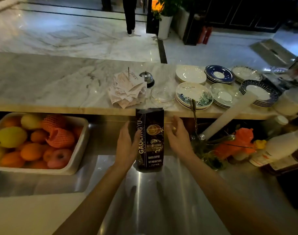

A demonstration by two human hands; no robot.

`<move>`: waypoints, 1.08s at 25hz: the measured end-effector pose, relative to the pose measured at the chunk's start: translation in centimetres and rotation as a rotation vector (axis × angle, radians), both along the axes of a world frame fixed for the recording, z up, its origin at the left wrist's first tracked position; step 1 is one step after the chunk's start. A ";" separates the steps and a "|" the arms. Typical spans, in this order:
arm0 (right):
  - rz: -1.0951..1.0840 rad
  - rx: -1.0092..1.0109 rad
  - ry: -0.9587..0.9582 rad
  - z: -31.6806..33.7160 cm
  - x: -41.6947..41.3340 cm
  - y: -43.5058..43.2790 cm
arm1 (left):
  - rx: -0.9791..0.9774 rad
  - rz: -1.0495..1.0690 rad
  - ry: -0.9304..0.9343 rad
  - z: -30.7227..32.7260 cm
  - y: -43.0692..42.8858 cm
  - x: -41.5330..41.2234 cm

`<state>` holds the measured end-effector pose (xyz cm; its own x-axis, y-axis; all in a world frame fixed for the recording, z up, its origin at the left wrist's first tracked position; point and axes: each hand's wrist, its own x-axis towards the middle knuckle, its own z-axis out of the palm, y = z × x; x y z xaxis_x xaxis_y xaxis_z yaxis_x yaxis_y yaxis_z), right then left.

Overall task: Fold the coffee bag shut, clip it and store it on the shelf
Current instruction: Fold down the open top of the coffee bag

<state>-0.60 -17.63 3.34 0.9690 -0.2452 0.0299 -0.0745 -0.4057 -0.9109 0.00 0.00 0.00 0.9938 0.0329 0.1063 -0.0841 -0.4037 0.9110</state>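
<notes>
A dark coffee bag point(152, 141) with gold print stands upright on the steel counter point(161, 192), just below the marble ledge. Its top edge is straight and unfolded. My left hand point(127, 146) holds the bag's left side, thumb on the front and fingers behind. My right hand point(177, 134) hovers just to the right of the bag, fingers apart and slightly curled, blurred by motion. A small pale spot shows at its fingertips, and I cannot tell what it is. No clip is clearly visible.
A tray of fruit point(77, 160) sits to the left. On the marble ledge point(51, 85) lie a spike of receipts point(127, 89), a bell point(147, 78) and stacked plates point(194, 95). Cups, bottles and an orange bag point(238, 143) crowd the right.
</notes>
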 end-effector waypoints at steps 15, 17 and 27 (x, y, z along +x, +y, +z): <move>-0.064 0.191 0.133 -7.7 6.1 -0.7 | -0.255 0.075 0.098 -6.4 -1.8 5.8; -0.073 0.187 0.124 -7.7 5.9 -0.7 | -0.268 0.089 0.092 -6.5 -1.9 5.5; -0.109 0.108 0.064 -5.6 0.9 -0.5 | -0.232 0.102 0.035 -4.2 -1.8 1.0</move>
